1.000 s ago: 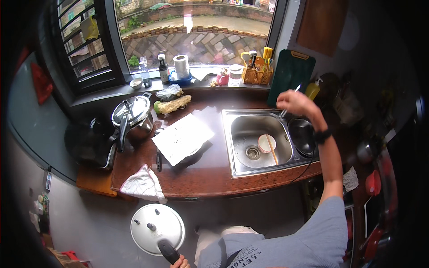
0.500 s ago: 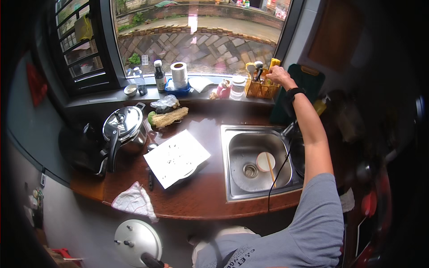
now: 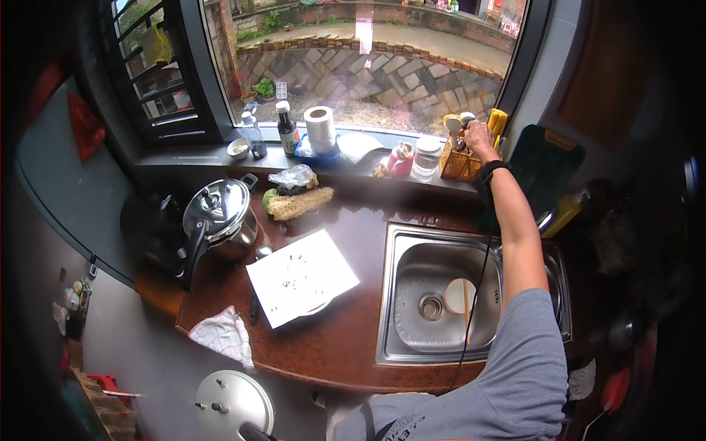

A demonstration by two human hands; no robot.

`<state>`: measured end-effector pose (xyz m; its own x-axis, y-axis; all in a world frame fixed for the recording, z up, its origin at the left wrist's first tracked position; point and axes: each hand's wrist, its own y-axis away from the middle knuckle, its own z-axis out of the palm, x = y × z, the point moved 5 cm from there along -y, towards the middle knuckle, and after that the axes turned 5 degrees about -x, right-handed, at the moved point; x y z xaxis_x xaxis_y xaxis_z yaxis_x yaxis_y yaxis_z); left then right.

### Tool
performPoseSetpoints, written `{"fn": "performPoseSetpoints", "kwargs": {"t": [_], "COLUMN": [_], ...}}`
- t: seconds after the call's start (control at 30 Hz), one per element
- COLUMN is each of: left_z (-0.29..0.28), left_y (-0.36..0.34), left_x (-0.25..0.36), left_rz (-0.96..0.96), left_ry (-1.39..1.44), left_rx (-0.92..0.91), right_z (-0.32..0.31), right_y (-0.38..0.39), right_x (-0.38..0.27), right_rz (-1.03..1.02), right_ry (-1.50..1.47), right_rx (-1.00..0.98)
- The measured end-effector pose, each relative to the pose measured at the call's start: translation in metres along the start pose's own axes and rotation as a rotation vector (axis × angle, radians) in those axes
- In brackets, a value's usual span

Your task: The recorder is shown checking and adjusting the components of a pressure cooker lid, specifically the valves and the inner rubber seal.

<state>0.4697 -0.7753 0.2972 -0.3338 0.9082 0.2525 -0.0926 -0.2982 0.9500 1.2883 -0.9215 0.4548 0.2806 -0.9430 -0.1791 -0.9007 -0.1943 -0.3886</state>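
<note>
My right hand [image 3: 479, 140] reaches over the sink to the yellow utensil basket [image 3: 461, 165] on the windowsill. Its fingers curl in among the upright utensils; what they grip is partly hidden. Right at the fingers stands a silver and dark utensil [image 3: 466, 119], with a pale spoon [image 3: 452, 125] beside it. Low at the front, a round silver pressure cooker lid [image 3: 239, 400] hangs beyond the counter's edge, its black handle [image 3: 254, 432] running out of the picture. My left hand is out of sight.
A lidded pressure cooker [image 3: 218, 213], loofah [image 3: 301, 203], white sheet with dark bits [image 3: 301, 275] and cloth [image 3: 223, 336] lie on the counter. In the steel sink [image 3: 408, 294] sit a small bowl [image 3: 456, 295] and chopstick [image 3: 467, 316]. A black cord [image 3: 478, 294] crosses it.
My right hand has shifted leftward within the basket, from the yellow items to the silver and dark utensil. The view has moved, so everything sits lower and farther right.
</note>
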Motion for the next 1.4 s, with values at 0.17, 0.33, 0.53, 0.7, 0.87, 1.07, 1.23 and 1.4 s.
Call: {"fn": "performPoseSetpoints", "kwargs": {"t": [0.17,0.33,0.53,0.7,0.87,1.07,1.23,1.4], "left_z": [-0.021,-0.027,-0.019,0.005,0.018,0.043,0.051,0.055], "left_y": [-0.025,-0.065,-0.079,-0.056,-0.057,-0.064,-0.077,-0.086], "left_x": [-0.001,0.014,0.034,0.047,0.047,-0.001,-0.043,-0.075], "left_rz": [-0.023,-0.025,-0.010,-0.050,-0.250,-0.485,-0.530,-0.629], "left_ry": [-0.072,-0.446,-0.329,-0.591,-0.777,-1.037,-1.171,-1.106], "left_rx": [0.043,-0.581,-0.959,-1.013,-1.075,-1.037,-1.033,-1.019], "right_z": [-0.052,-0.137,-0.215,-0.227,-0.201,-0.138,-0.107,-0.098], "right_y": [0.012,0.066,0.185,0.352,0.464,0.571,0.624,0.638], "right_x": [0.004,0.015,0.068,0.070,0.008,0.003,-0.013,-0.001], "right_rz": [-0.097,-0.047,-0.049,0.095,0.126,0.549,0.619,0.511], "right_ry": [0.025,-0.068,-1.179,-1.442,-1.555,-1.512,-1.288,-1.037], "right_rx": [0.162,0.364,0.393,0.124,-0.307,-0.422,-0.668,-0.629]}}
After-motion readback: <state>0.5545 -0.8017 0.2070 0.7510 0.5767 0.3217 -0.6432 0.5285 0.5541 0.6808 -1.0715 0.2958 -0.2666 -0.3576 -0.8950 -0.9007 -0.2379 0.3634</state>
